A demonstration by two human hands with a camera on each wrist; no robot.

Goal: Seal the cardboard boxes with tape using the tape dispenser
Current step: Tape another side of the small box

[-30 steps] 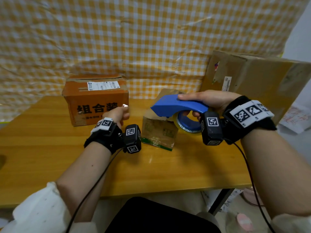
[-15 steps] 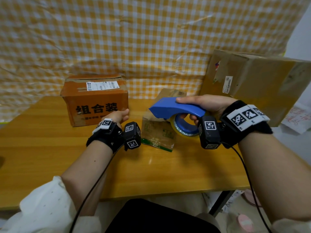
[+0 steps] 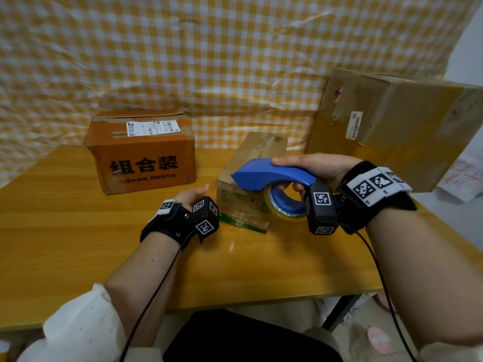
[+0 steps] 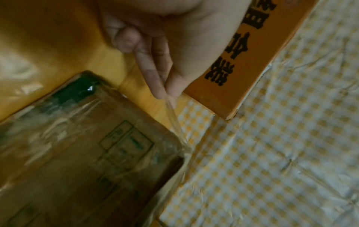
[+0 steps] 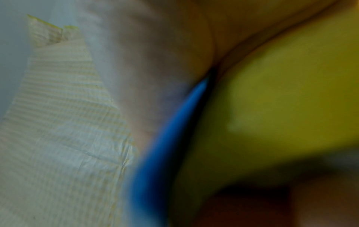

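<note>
Blue tape dispenser (image 3: 271,175) gripped in the right hand (image 3: 317,168) over the small box (image 3: 251,178).
Left hand (image 4: 165,50) pinched a tape strip (image 4: 173,121); the roll (image 3: 283,205) read "MADE IN CHINA"; the orange box (image 3: 142,152) left read "组合装".

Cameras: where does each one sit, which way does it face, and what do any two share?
Head: on the person's head, looking down at the table; both forearms, left hand, right hand gripping the tape dispenser.
Left wrist: along the left hand pinching a tape strip off the small box.
Right wrist: against the palm; blurred blue tape dispenser.
Shared: head and left wrist show the small box and orange box.
</note>
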